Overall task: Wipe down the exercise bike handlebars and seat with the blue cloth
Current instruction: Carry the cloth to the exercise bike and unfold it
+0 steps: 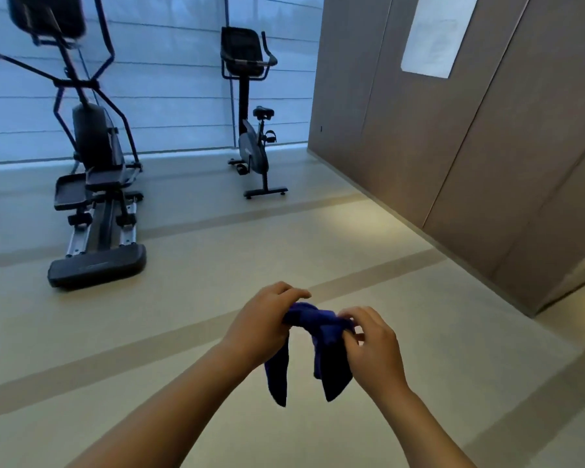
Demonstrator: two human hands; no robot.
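Note:
The blue cloth [321, 336] is bunched between both hands in front of me, and two ends hang down from it. My left hand [262, 324] grips its left part, while my right hand [372, 342] pinches the right part. Far ahead by the window stands the black exercise bike [252, 143]. Its seat [263, 112] faces right, and its handlebars [267, 57] curve beside the console. Both hands are well short of the bike.
A black elliptical trainer [95, 184] stands at the left, nearer than the bike. A brown panelled wall [453, 146] runs along the right, with a white sheet [436, 32] on it. Beige floor [217, 248] with darker stripes lies between me and the machines.

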